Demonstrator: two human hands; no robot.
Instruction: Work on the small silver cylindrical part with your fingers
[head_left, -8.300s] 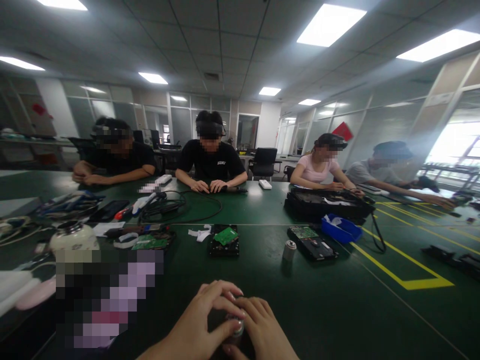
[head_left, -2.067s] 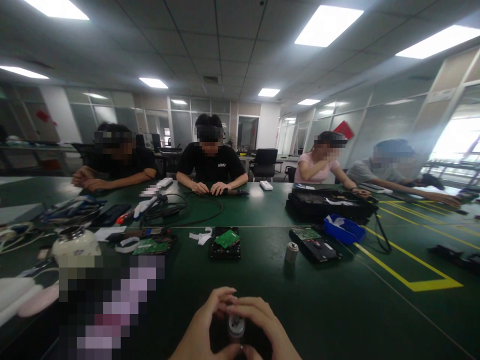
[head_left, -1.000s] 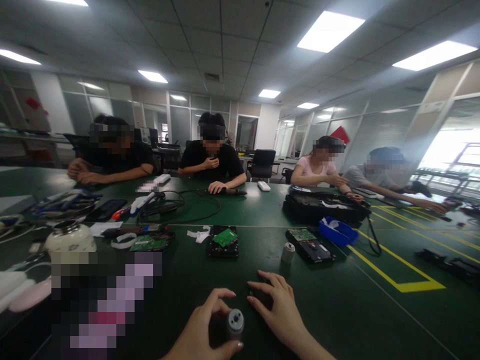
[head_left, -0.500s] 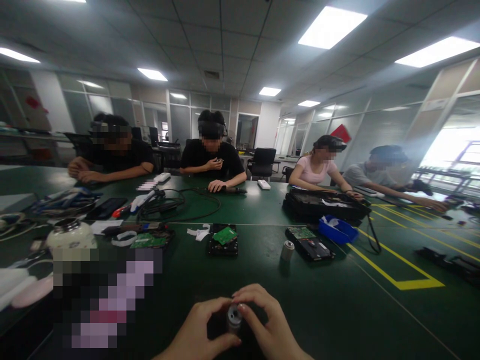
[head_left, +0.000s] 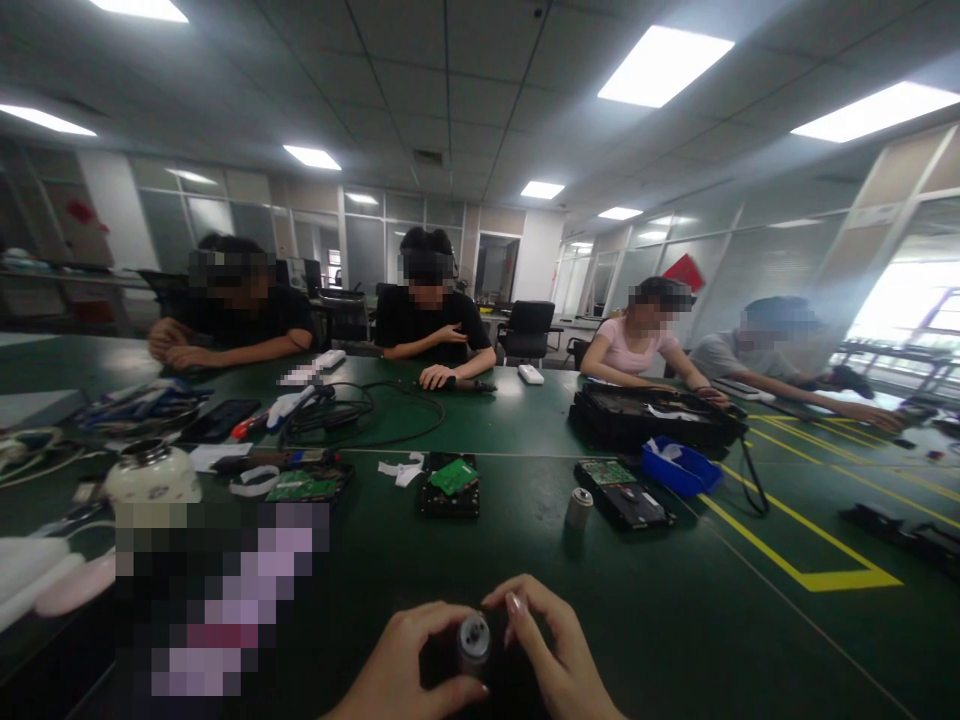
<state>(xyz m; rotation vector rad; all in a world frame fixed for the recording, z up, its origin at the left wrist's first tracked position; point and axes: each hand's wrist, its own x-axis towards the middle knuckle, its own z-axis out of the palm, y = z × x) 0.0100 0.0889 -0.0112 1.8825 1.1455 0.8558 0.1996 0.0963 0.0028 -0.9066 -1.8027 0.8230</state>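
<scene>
Metal can [head_left: 474, 650], top up, at six o'clock; left hand [head_left: 405, 655] half-curled, gripping it; right hand [head_left: 551, 645] part-closed at can's two o'clock, hold unclear. Best braced firmly.

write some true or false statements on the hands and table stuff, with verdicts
1. The left hand curls around the near metal cylinder. True.
2. The far metal cylinder lies on its side. False: it stands upright.
3. The blue tray holds something white. True.
4. The right hand grips the blue tray. False: it is beside the near metal cylinder.
</scene>
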